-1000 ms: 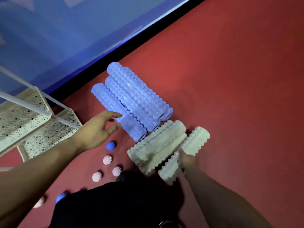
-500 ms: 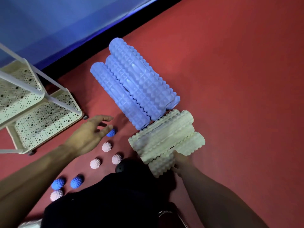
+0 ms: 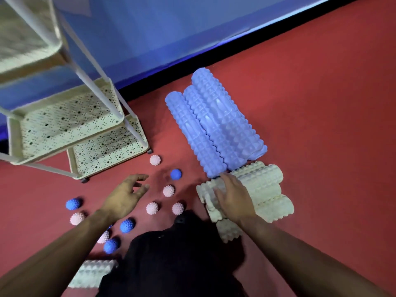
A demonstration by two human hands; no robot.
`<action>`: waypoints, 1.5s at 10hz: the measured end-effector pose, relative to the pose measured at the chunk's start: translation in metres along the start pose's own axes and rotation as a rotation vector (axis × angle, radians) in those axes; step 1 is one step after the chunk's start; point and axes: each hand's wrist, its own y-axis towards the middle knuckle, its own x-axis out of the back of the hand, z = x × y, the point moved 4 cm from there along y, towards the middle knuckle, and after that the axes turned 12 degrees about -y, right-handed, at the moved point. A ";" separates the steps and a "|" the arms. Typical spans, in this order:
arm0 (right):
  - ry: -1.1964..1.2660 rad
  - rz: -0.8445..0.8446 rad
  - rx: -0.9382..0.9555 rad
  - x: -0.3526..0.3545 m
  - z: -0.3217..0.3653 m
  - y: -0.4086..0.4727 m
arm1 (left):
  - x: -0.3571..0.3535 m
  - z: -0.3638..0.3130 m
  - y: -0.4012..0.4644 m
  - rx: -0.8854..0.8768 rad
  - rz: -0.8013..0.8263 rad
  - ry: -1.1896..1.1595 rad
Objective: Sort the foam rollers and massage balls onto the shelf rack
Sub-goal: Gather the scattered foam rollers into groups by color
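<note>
With all still on the floor, right hand point(image 3: 232, 197) rests fingers on cream rollers point(image 3: 264, 186), likely to grab; left hand point(image 3: 126, 196) hovers, fingers loosely spread, balls point(image 3: 168, 191) just beyond its fingertips.

Bare red floor point(image 3: 321, 82) lies open right of the blue foam rollers point(image 3: 214, 125); spiky massage balls point(image 3: 168, 191) dot the approach to the shelf rack point(image 3: 107, 146).

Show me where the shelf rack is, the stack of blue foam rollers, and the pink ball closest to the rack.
shelf rack point(image 3: 132, 123), head view, front post by the lower trays.
blue foam rollers point(image 3: 216, 123), head view, middle of the stack.
pink massage ball point(image 3: 155, 160), head view, centre of the ball.
</note>
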 end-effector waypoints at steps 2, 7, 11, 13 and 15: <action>-0.331 0.132 0.442 -0.005 0.117 0.039 | 0.052 0.089 -0.041 0.302 -0.324 -0.144; -0.678 0.284 0.846 -0.068 0.273 0.047 | 0.012 0.266 -0.147 1.148 -0.532 -0.759; -0.729 0.386 0.843 -0.085 0.294 0.026 | -0.009 0.301 -0.166 1.058 -0.823 -1.336; -0.719 0.357 0.874 -0.082 0.303 0.028 | 0.044 0.287 -0.172 0.905 -0.712 -0.735; -0.671 0.343 0.875 -0.065 0.299 0.024 | 0.102 0.221 -0.156 0.639 -0.407 -0.129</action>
